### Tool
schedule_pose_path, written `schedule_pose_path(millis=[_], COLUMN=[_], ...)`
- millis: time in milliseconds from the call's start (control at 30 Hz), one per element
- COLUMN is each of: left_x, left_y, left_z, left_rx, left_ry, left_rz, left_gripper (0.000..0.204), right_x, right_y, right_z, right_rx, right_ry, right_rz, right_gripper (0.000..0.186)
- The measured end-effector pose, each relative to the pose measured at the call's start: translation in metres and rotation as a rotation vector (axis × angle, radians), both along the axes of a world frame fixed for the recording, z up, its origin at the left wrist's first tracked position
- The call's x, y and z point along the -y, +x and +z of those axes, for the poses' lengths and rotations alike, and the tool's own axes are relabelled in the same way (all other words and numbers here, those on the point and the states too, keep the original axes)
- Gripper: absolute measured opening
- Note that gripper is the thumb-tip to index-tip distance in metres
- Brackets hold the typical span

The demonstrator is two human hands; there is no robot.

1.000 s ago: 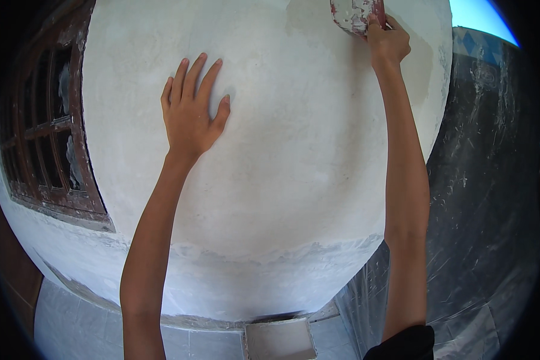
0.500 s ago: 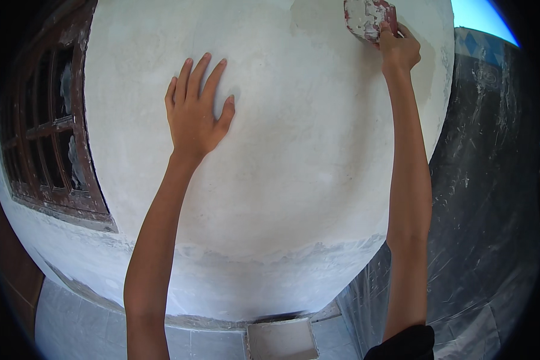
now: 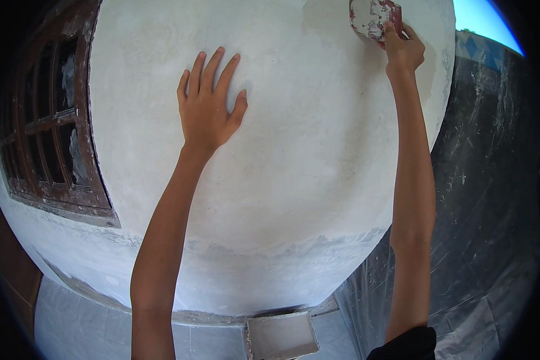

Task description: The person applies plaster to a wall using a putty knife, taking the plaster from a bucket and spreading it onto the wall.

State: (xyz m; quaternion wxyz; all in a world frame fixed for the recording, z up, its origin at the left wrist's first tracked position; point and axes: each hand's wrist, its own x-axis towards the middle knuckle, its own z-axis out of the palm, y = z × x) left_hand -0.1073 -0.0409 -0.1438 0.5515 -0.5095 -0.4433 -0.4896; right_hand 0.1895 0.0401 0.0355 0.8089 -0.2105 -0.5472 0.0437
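Note:
My left hand (image 3: 209, 111) rests on the pale plastered wall (image 3: 282, 156) with its fingers spread, holding nothing. High on the right, my right hand (image 3: 404, 51) grips a red scraper (image 3: 375, 18) smeared with white filler. The scraper lies against the wall near its upper right corner, beside a darker, damp-looking patch. Its top is cut off by the edge of the picture. My fingers wrap around its right side.
A brown wooden window (image 3: 51, 120) with several panes is set in the wall at left. Dark plastic sheeting (image 3: 486, 198) hangs at right. Below, a shallow rectangular tray (image 3: 282, 336) sits on the grey tiled floor (image 3: 216, 342) at the wall's foot.
My left hand has shifted slightly right and up along the wall. The right hand and scraper appear slightly further right and lower, while the whole view has shifted a little.

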Motion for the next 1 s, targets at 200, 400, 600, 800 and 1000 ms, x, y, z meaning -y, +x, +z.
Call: schedule_pose_path(millis=[200,400,600,800,1000], left_x=[-0.003,0.000,0.019,0.055,0.111], left_y=[-0.004,0.000,-0.003,0.013,0.028], left_z=[0.002,0.000,-0.012,-0.110,-0.251], left_rx=[-0.005,-0.018,-0.036,0.029,0.087], left_ry=[0.001,-0.018,-0.125,-0.345,-0.654], left_rz=[-0.023,-0.031,-0.065,-0.169,-0.150], left_gripper=[0.056,0.057,0.058,0.057,0.058], right_x=[-0.016,0.003,0.056,0.089,0.114], right_y=[-0.036,-0.024,-0.001,0.039,0.063], right_z=[-0.009,-0.010,-0.067,-0.198,-0.364], right_rx=[0.244,0.001,-0.166,-0.051,0.176], right_ry=[0.034,-0.127,-0.093,-0.303,-0.639], right_rz=[0.378,-0.162,-0.059,0.242,0.367], right_gripper=[0.041,0.042,0.034,0.038,0.031])
